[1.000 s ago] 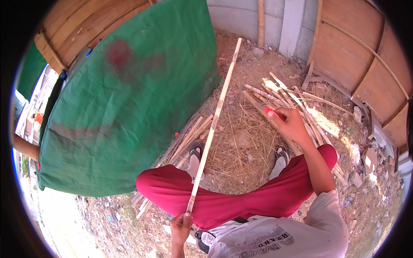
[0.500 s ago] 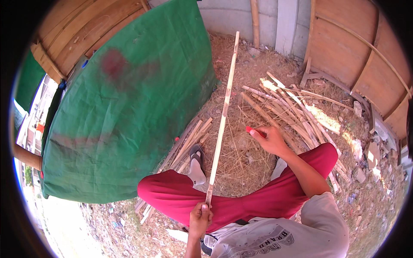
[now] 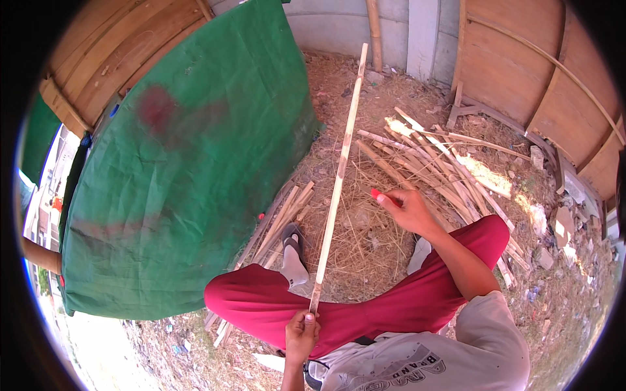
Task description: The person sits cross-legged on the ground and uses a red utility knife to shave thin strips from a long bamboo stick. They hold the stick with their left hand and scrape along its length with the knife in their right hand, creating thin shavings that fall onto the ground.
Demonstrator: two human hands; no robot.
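Note:
My left hand grips the near end of a long pale bamboo strip that points away from me toward the far wall. The strip rests over my left thigh in red trousers. My right hand hovers to the right of the strip at about its middle, closed around a small red-handled tool; only the red tip shows. My sandalled left foot rests on the straw-covered ground beside the strip.
A green tarp hangs at the left over wooden boards. A heap of split bamboo sticks lies at the right, a smaller bundle beside the tarp. Wooden panels and a grey wall close the back. Rubble lies far right.
My right hand has drawn back from the stick heap toward the long strip. My left hand has lifted the strip's near end slightly, and its far tip swung right.

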